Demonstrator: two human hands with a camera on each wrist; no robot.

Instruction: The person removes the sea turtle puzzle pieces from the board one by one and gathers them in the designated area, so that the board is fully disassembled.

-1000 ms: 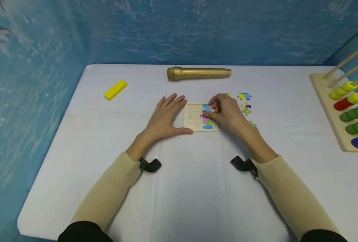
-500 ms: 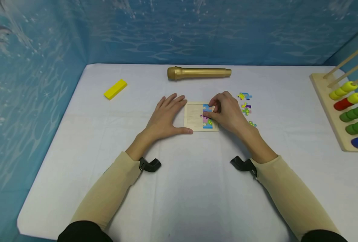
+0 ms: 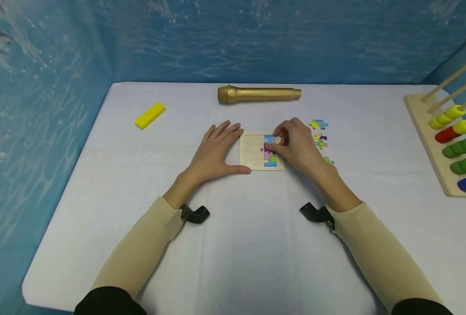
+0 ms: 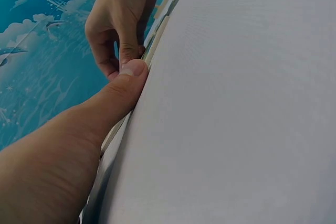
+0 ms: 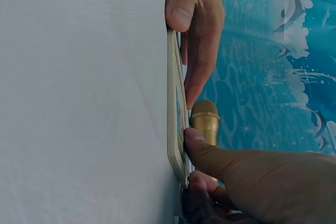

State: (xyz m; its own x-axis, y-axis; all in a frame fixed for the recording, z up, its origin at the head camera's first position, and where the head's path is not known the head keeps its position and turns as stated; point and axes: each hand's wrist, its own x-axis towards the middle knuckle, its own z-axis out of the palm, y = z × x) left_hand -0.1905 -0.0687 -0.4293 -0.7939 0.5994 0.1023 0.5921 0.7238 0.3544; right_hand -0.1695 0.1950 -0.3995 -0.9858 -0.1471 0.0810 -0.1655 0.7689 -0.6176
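A small square wooden puzzle board (image 3: 252, 152) lies on the white table, with a column of colourful puzzle pieces (image 3: 270, 162) on its right part. My left hand (image 3: 216, 154) is spread at the board's left side. Its thumb touches the near edge in the left wrist view, and its straight fingers reach the far left corner. Over the board's right part, my right hand (image 3: 299, 146) has its thumb and curled forefinger around a puzzle piece (image 3: 270, 139) in the upper row. The hand hides much of that piece and the board's upper right corner.
Several loose puzzle pieces (image 3: 320, 141) lie right of my right hand. A gold microphone (image 3: 260, 94) is beyond the board, and a yellow block (image 3: 150, 116) sits at the back left. A wooden bead abacus (image 3: 426, 127) stands on the far right.
My right hand shifts very slightly, its thumb moving a little up and right over the pieces. A loose piece behind its knuckles, visible earlier, is out of sight. My left hand stays put.
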